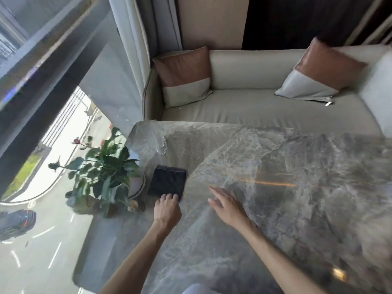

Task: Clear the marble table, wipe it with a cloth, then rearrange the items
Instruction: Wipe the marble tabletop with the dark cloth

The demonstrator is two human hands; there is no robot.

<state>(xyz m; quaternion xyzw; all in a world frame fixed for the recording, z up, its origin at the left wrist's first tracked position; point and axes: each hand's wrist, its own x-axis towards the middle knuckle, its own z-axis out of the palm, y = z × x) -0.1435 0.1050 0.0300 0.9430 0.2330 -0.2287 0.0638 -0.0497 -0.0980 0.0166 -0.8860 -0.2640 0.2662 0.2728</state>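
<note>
The left hand [167, 209] curls its fingers on the near edge of the black square [167, 182], probably to position it; the right hand [227, 205] keeps its fingers straight and spread over the table [297, 166].

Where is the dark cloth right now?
In the head view the dark cloth lies on the left side of the marble table, right of the potted plant, with the left hand gripping its near edge.
</note>
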